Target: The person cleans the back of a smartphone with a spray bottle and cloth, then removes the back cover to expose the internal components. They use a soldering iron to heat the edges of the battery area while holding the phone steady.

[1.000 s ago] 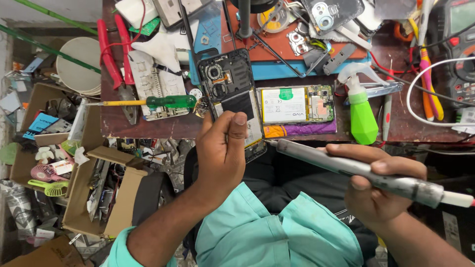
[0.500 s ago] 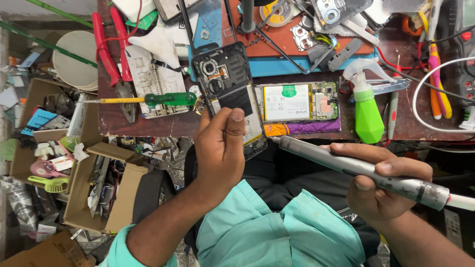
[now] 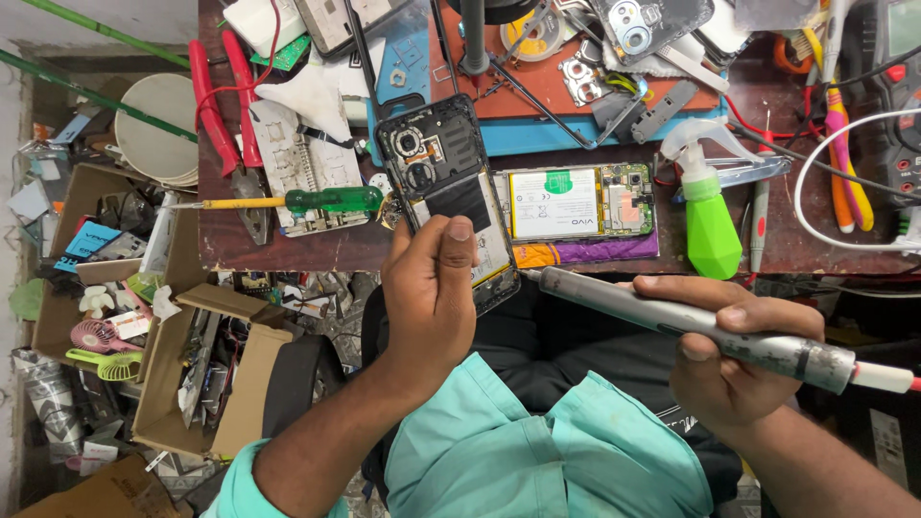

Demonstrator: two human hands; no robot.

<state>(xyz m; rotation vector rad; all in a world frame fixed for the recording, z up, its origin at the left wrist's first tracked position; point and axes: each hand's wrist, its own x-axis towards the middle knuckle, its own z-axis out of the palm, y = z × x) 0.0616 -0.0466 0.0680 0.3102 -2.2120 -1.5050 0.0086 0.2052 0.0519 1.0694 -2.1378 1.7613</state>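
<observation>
My left hand (image 3: 432,293) is closed around the lower end of the opened phone (image 3: 446,182), thumb pressed on its face, tilting it up off the table (image 3: 288,245) edge so its bared insides face me. My right hand (image 3: 734,360) is wrapped around a grey electric screwdriver (image 3: 672,321), held level with its tip pointing at the phone's lower corner; I can't quite tell whether the tip touches it. A second open phone with its battery (image 3: 576,201) showing lies flat just right of the first, within easy reach. A green-handled screwdriver (image 3: 317,201) rests to the left and a green spray bottle (image 3: 710,216) stands to the right, clear of the working space.
</observation>
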